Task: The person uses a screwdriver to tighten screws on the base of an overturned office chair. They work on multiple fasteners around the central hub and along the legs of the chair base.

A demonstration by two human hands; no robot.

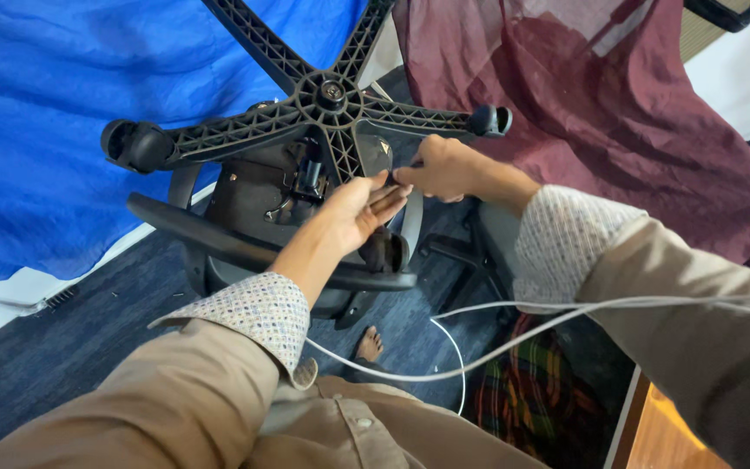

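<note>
A black office chair lies tipped over, its star-shaped base [332, 94] facing me, with a caster [132, 146] on the left arm and another caster [490, 120] on the right arm. My left hand [353, 213] reaches under the base, palm up with fingers stretched out, close to the seat mechanism [301, 182]. My right hand [440, 169] meets its fingertips and pinches a small dark part [391, 179]; what the part is I cannot tell. Both sleeves are tan over patterned cuffs.
A blue cloth [45, 104] hangs at the left and a maroon cloth [618, 113] at the right. A white cable [479, 352] crosses in front of me. My bare foot [369, 345] stands on dark carpet, beside a plaid fabric [531, 391] and a wooden edge [661, 426].
</note>
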